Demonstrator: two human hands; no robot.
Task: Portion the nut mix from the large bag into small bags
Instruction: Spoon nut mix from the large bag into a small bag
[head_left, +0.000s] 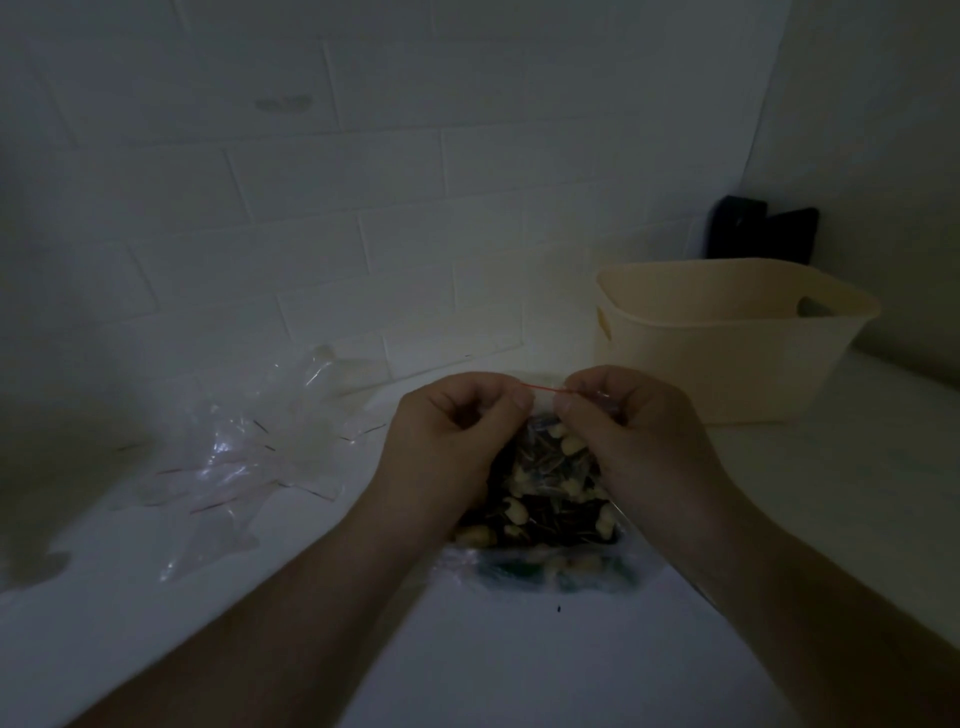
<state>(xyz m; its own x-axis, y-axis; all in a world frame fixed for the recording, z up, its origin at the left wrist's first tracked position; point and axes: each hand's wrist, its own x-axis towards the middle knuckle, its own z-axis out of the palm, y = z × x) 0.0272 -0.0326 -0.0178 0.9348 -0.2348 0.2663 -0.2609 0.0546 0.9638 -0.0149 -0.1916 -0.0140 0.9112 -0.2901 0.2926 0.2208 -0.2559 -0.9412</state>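
- Where the counter (156, 649) meets the tiled wall (311, 208) at far left lies a loose heap of empty bags (228, 462), clear plastic with thin red lines along their mouths (they overlap too much in the dim light to count), flat and fanned in several directions.
- One left hand (452, 431) comes next, its forearm reaching in from the lower left; fingers are curled into a loose fist, thumb and forefinger pinched together on the left end of a bag's top edge.
- Between the two hands stands one filled bag (540, 499), holding pale nuts and dark seeds; its bottom rests on the counter near the front edge and its mouth points up and away from the person.
- The red strip (543, 388) at its mouth runs left to right between the two pinches, so the long edge of the opening lies crosswise.
- One right hand (623, 415) mirrors the other, forearm coming from the lower right, fingers curled, thumb and forefinger clamped on the right end of that same top edge.
- One cream plastic basket (727, 353) with cut-out handles sits just behind and right of the hands, upright.
- Behind it in the corner stand dark objects (758, 228), too dim to tell apart.
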